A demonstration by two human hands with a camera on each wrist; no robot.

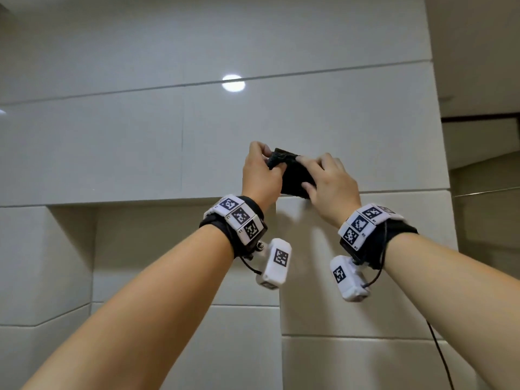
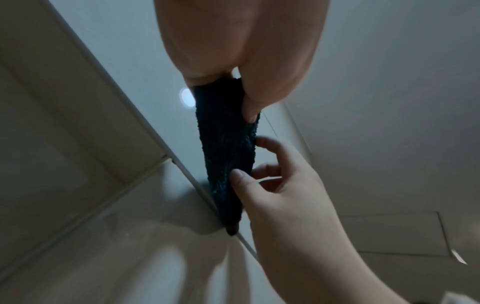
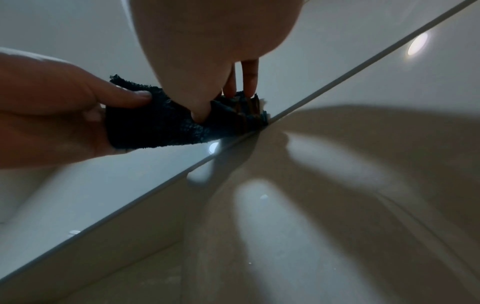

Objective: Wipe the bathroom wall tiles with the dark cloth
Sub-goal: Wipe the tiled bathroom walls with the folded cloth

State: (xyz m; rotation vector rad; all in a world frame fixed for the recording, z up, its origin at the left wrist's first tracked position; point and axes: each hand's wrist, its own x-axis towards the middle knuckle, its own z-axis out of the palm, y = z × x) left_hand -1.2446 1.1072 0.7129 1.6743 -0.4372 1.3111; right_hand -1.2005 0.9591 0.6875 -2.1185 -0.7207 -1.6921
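A small dark cloth (image 1: pixel 295 175), bunched and folded, is held up in front of the glossy pale wall tiles (image 1: pixel 140 150). My left hand (image 1: pixel 271 159) pinches its upper left corner between thumb and fingers. My right hand (image 1: pixel 305 175) grips its right side, thumb on the lower edge. In the left wrist view the cloth (image 2: pixel 228 154) hangs long and narrow, its far end touching the tile joint. In the right wrist view my right thumb presses into the cloth (image 3: pixel 155 127), and the left hand (image 3: pixel 52 113) holds its other end.
A recessed niche (image 1: pixel 70 263) opens in the wall at the lower left, its top edge level with the cloth. The tiled wall ends at a corner (image 1: pixel 439 136) on the right. A ceiling light reflects on the tiles (image 1: pixel 233 83). A cable (image 1: pixel 441 356) hangs from my right wrist.
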